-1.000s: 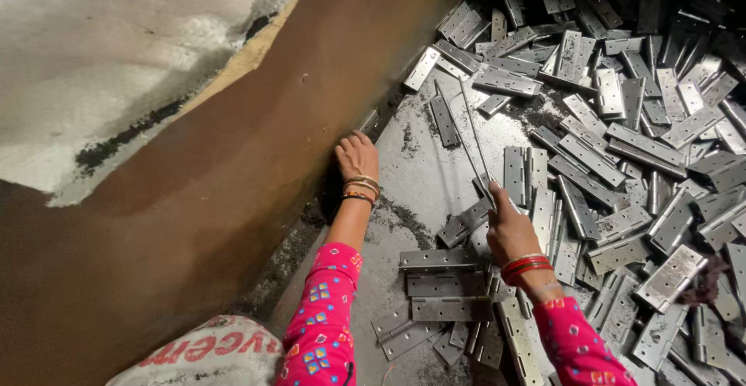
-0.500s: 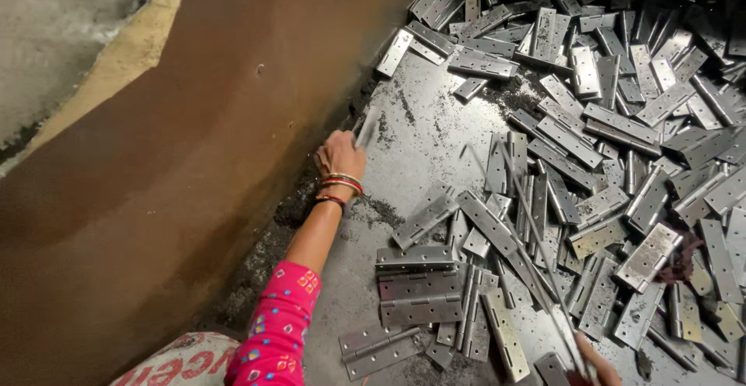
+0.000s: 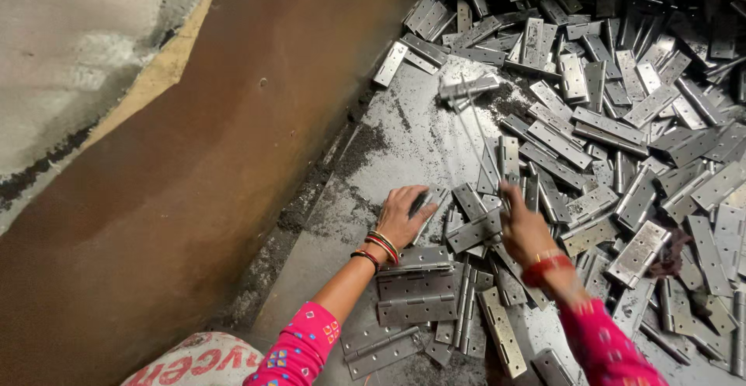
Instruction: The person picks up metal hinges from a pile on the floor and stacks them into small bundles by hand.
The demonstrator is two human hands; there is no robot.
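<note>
My left hand (image 3: pixel 402 216) lies palm down, fingers spread, on the grey metal sheet (image 3: pixel 404 133), its fingertips touching a small hinge (image 3: pixel 424 199). My right hand (image 3: pixel 524 232) is closed around a thin metal rod (image 3: pixel 483 149) that runs away from me to a single hinge (image 3: pixel 468 87) at its far end. Both wrists wear bangles above pink patterned sleeves. Flat steel hinges (image 3: pixel 416 293) lie in a loose row between and in front of my hands.
A big heap of steel hinges (image 3: pixel 622 114) covers the right and far side. A brown wall (image 3: pixel 179 199) rises on the left, with dark grit (image 3: pixel 311 207) along its base. A white sack (image 3: pixel 70 44) hangs upper left; a printed sack (image 3: pixel 198 363) sits near me.
My left hand has slid towards me and now rests flat by the small hinge. My right hand has come back up into view, with the rod now pointing at the far hinge.
</note>
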